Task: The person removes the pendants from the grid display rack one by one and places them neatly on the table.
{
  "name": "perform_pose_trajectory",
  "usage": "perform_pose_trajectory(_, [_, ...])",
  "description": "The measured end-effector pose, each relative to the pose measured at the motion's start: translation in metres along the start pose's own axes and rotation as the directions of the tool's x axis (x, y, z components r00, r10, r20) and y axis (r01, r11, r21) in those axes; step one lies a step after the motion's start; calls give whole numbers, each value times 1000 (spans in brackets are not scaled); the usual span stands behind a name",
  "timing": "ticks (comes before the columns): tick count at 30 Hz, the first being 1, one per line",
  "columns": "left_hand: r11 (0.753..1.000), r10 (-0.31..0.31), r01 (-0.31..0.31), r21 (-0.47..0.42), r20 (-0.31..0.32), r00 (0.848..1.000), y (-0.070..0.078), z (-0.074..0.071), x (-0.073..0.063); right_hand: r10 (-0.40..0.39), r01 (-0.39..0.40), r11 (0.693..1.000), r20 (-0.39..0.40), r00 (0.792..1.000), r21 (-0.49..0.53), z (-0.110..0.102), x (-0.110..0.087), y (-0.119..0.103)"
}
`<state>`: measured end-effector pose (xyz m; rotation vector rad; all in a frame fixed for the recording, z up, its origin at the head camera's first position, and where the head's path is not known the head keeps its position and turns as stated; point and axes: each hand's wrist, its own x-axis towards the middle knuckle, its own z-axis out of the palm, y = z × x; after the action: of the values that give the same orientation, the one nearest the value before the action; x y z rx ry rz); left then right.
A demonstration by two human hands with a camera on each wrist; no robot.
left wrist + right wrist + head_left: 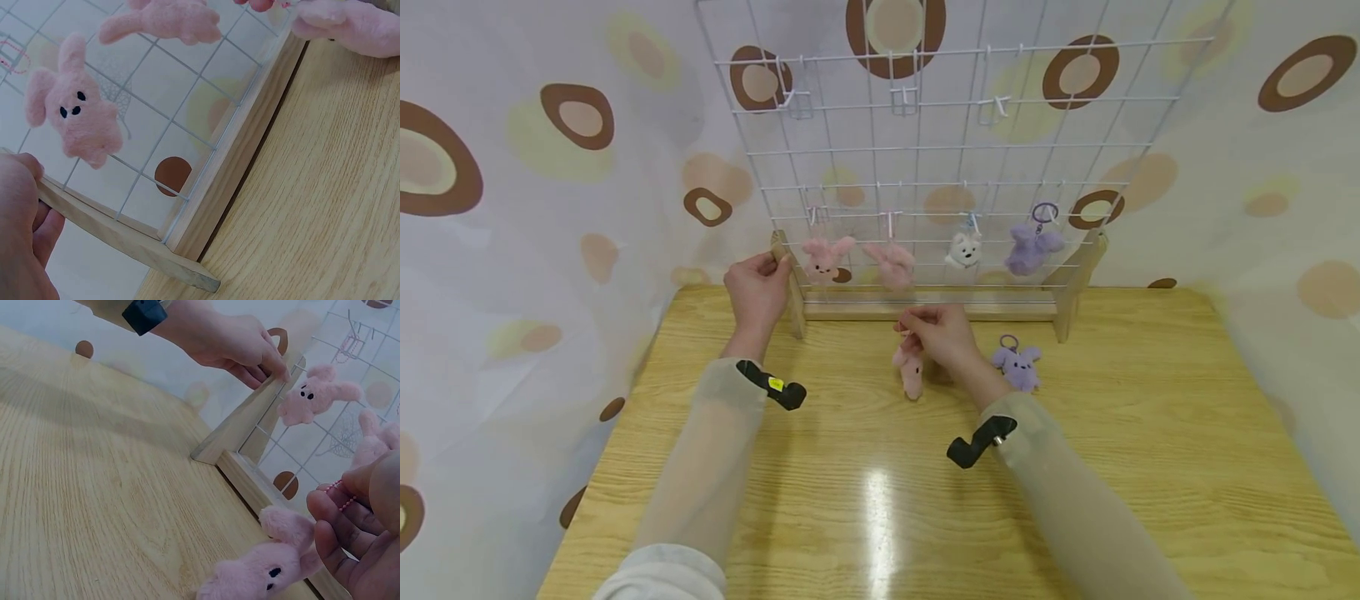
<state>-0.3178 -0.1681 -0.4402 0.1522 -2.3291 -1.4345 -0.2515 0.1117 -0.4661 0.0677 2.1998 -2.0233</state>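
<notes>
My left hand (pixel 758 293) grips the top of the wooden side upright (pixel 128 231) at the left end of the wire grid rack. With thumb and fingers, my right hand (pixel 947 337) pinches the pink bead chain (pixel 335 486) of a pink plush bunny keychain (pixel 911 377). That bunny hangs below the fingers, in front of the rack's wooden base bar (pixel 880 312). In the right wrist view its dark eyes and ears show close to the hand. Nearest my left hand, another pink bunny (pixel 80 115) hangs on the grid.
A second pink plush (pixel 891 265), a white plush dog (pixel 964 250) and a purple plush (pixel 1032 248) hang in the same row. Bare white hooks (pixel 904 100) sit higher on the grid. Another purple plush (pixel 1018 368) lies on the wooden table (pixel 1150 467), right of my right hand.
</notes>
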Motion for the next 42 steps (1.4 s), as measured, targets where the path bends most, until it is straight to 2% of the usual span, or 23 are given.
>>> perform_pose_trajectory(14, [1000, -15, 15, -22, 4, 1000, -1, 1, 1, 66, -65, 998, -30, 997, 9, -1, 14, 6])
perform_pose_trajectory(21, [1000, -4, 4, -18, -2, 1000, -1, 2, 2, 53, -55, 996, -22, 998, -74, -3, 20, 9])
perform_pose_trajectory(31, [1000, -22, 22, -9, 4, 1000, -1, 1, 2, 45, -37, 993, 65, 997, -114, 2, 32, 17])
perform_pose_trajectory(42, [1000, -14, 14, -12, 0, 1000, 0, 0, 0, 54, -38, 984, 93, 994, -172, 5, 38, 21])
